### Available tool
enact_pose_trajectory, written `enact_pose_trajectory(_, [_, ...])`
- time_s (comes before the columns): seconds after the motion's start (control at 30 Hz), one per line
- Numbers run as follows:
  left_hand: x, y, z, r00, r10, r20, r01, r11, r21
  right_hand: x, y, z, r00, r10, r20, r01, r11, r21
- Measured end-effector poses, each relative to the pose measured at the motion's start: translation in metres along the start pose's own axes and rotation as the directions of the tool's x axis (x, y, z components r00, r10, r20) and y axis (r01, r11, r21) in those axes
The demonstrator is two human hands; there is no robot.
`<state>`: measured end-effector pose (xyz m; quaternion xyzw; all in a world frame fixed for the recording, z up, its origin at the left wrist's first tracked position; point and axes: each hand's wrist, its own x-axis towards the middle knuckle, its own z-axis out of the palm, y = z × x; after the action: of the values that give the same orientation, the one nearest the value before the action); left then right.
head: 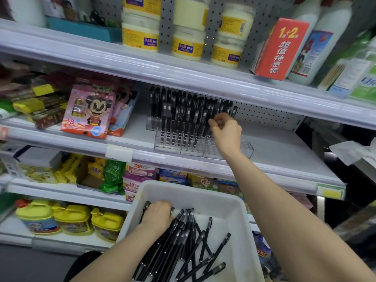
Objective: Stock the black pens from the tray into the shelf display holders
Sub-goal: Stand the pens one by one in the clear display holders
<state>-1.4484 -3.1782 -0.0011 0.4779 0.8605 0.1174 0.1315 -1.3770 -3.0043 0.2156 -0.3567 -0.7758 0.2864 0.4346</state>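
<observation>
Right hand [225, 130] raised at the middle shelf, fingertips pinched among the upright black pens [183, 112] standing in the clear, stepped plastic display holders [203, 147]; whether a pen is actually gripped cannot be told. Left hand [157, 213] down in the white, smooth-walled plastic tray [242, 210], fingers curled over slim matte black pens [183, 241], a loose fanned pile too tangled to count. Alongside on the shelf, a pink cartoon pack [89, 112] marked "18 Color"; on the shelf above, six yellow-labelled cream jars [188, 45] and a red carton [281, 49] printed "1+2".

white metal shelving [183, 78] in tiers, grey pegboard back panel [270, 115], clear price rails [203, 161], dark floor [30, 265] below.
</observation>
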Motion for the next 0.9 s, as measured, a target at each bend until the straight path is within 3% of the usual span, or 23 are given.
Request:
enact_pose_trajectory(0.3, [0.003,0.006,-0.005,0.996,-0.076,0.047,0.075,0.997,0.025,-0.003,0.012,0.009,0.996,0.006,0.087,0.006,0.990,-0.139])
enact_pose_trajectory(0.73, [0.007,0.006,-0.026,0.983,-0.160,0.093,0.183,0.912,-0.368,0.004,0.016,0.014,0.991,0.008,0.137,0.029,0.962,-0.270])
enact_pose_trajectory(0.9, [0.010,0.011,-0.045,0.991,-0.109,0.076,0.132,0.853,-0.505,0.008,0.013,0.014,0.980,-0.017,0.199,0.091,0.925,-0.370])
